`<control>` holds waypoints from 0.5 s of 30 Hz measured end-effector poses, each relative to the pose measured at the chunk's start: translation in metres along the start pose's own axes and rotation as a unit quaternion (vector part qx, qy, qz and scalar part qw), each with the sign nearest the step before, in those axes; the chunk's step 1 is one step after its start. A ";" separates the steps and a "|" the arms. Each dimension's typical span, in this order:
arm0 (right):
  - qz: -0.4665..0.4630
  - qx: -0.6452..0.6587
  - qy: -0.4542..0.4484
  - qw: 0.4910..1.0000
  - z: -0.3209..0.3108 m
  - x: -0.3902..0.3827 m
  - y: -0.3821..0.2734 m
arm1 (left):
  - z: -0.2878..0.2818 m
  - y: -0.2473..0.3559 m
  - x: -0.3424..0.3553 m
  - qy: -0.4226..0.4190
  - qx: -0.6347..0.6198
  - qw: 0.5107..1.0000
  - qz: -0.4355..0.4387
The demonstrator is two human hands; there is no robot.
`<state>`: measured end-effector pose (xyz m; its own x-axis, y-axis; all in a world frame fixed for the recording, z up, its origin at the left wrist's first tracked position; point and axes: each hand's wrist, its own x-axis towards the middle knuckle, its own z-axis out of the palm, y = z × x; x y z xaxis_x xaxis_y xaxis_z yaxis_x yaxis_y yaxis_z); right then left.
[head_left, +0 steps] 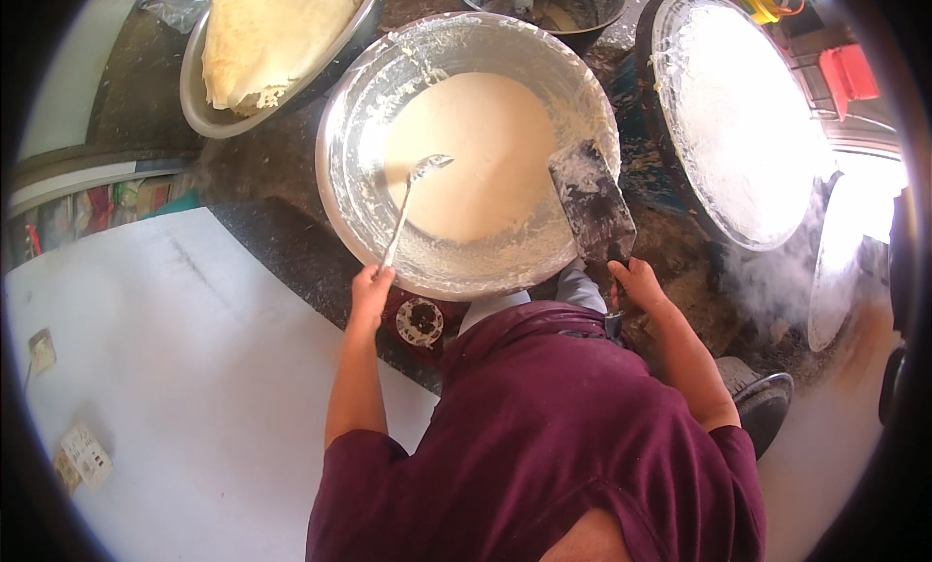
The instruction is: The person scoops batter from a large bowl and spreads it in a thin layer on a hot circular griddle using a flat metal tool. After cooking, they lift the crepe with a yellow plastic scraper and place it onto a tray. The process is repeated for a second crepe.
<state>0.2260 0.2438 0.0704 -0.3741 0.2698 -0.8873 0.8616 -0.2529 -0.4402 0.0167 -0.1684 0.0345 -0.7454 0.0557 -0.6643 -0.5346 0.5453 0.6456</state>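
A wide metal basin (335, 164) of pale, creamy batter (476, 154) stands in front of me, its inner wall smeared with batter. Closed around a long metal handle, my left hand (371, 295) holds a ladle (401, 213). The ladle's bowl is over the batter; I cannot tell if it touches the surface. At the basin's right rim, my right hand (639, 282) grips the short handle of a flat, dark rectangular scraper (592, 198). Its blade is crusted with dried batter and overlaps the rim.
Right of the basin stands a large round griddle (728, 106) with a whitish surface; steam rises below it beside a round disc (837, 261). An oval metal tub (199, 101) holds folded flatbreads (277, 38). Behind is a dark bucket (612, 18). A white panel (214, 368) lies left.
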 end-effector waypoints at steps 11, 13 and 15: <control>-0.081 -0.103 -0.006 0.991 -0.026 0.040 0.034 | 0.032 0.005 -0.048 0.087 0.019 0.993 0.079; -0.032 -0.063 -0.006 0.997 -0.025 0.037 0.034 | 0.030 0.017 -0.051 0.103 0.057 0.987 0.111; 0.006 -0.022 -0.014 1.000 -0.021 0.033 0.032 | 0.026 0.031 -0.049 0.111 0.081 0.979 0.148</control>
<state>0.2484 0.2646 0.0304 -0.3730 0.2414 -0.8959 0.8797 -0.2150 -0.4241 0.0472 -0.1321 0.0774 -0.9364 0.0578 -0.3462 -0.2248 0.6587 0.7180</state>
